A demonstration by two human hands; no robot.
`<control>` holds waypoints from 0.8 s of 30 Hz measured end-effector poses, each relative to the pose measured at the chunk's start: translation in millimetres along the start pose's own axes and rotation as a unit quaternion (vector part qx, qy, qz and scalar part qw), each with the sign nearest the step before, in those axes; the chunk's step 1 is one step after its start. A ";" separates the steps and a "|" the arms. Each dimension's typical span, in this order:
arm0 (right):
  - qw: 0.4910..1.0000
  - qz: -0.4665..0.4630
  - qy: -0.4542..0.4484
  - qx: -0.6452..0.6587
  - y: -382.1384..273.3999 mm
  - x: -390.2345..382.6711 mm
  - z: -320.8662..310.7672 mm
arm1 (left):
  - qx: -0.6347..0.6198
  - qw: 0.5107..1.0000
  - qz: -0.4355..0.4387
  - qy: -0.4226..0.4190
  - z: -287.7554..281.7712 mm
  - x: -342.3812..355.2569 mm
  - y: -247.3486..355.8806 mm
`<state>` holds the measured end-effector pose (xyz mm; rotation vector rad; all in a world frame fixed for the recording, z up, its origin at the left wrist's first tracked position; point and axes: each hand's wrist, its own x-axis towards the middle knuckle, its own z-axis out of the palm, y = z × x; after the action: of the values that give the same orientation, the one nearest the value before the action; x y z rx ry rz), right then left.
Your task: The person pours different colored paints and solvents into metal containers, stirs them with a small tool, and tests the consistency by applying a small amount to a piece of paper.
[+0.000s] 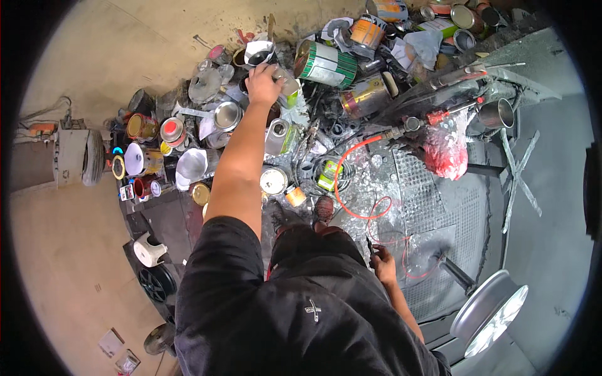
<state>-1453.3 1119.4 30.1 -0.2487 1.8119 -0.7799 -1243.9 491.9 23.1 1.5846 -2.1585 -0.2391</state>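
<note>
My left hand [265, 84] is stretched up among the paint cans, its fingers curled at the rim of a pale translucent container [286, 86]. Just above it stands a dark cup with white paper [259, 47]; to its right lies a large green-striped can [326, 64]. My right hand [382, 263] is low beside my right hip, closed around a thin dark object [369, 249], too small to name. A thin red hose [389, 205] loops on the stained floor near it.
Cluttered cans [144, 161] and cups ring my feet [323, 210]. A spray gun with pink-stained cover [445, 150] hangs on the right beside an orange hose [339, 172] and metal stand [514, 172]. A silver wheel [486, 307] is mounted lower right; a tyre [93, 156] is far left.
</note>
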 end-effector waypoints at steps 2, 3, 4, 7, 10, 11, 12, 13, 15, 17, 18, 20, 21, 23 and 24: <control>1.000 -0.017 -0.019 -0.016 -8.1 3.5 2.9 | 0.020 0.999 0.039 -0.004 -4.2 1.4 -5.0; 0.999 -0.015 -0.020 -0.020 -11.0 3.9 3.4 | 0.020 0.999 0.034 -0.005 -5.1 4.6 -5.4; 0.999 -0.019 -0.030 -0.020 -13.6 3.7 3.9 | 0.032 0.998 0.052 -0.017 -5.9 8.0 -5.8; 0.999 -0.015 -0.024 -0.040 -27.3 3.1 8.3 | 0.041 0.997 0.070 -0.019 6.4 13.7 -17.4; 0.998 -0.037 -0.050 -0.028 -28.5 1.7 10.7 | 0.005 1.000 0.007 0.025 8.9 11.7 -26.0; 0.998 -0.027 -0.041 -0.034 -24.7 0.9 13.2 | 0.003 1.000 0.007 0.026 5.6 11.8 -21.2; 0.999 -0.018 -0.032 -0.040 -21.5 1.5 15.3 | 0.027 0.999 0.020 0.002 2.9 12.1 -17.6; 0.999 -0.021 -0.031 -0.039 -19.6 2.9 18.1 | 0.053 0.998 0.034 -0.021 -2.9 12.7 -13.4; 0.998 -0.021 -0.046 -0.039 -21.1 3.5 24.7 | 0.063 0.997 0.027 -0.032 -16.8 10.8 -3.6; 0.998 -0.028 -0.049 -0.032 -29.0 5.2 33.3 | 0.056 0.998 0.025 -0.034 -28.7 4.7 3.0; 0.998 -0.024 -0.040 -0.042 -34.6 5.1 38.8 | 0.001 0.998 0.039 0.053 -32.6 -6.8 -0.7; 0.998 -0.029 -0.040 -0.028 -40.5 8.1 45.6 | -0.091 0.990 0.043 0.100 -39.7 -30.7 -15.9; 0.998 -0.026 -0.053 -0.036 -39.5 7.5 48.6 | -0.183 0.970 0.052 0.150 -50.0 -47.3 -26.6; 0.998 -0.025 -0.053 -0.027 -35.5 10.5 54.1 | -0.270 0.956 0.000 0.116 -71.9 -111.1 -9.7; 0.994 -0.052 -0.076 -0.052 -30.8 13.4 55.2 | -0.284 0.953 -0.041 0.093 -77.1 -149.0 -15.8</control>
<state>-1414.7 1067.6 28.4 -0.4616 1.7069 -0.7206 -1159.9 636.0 47.5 1.2969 -1.6766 -0.6450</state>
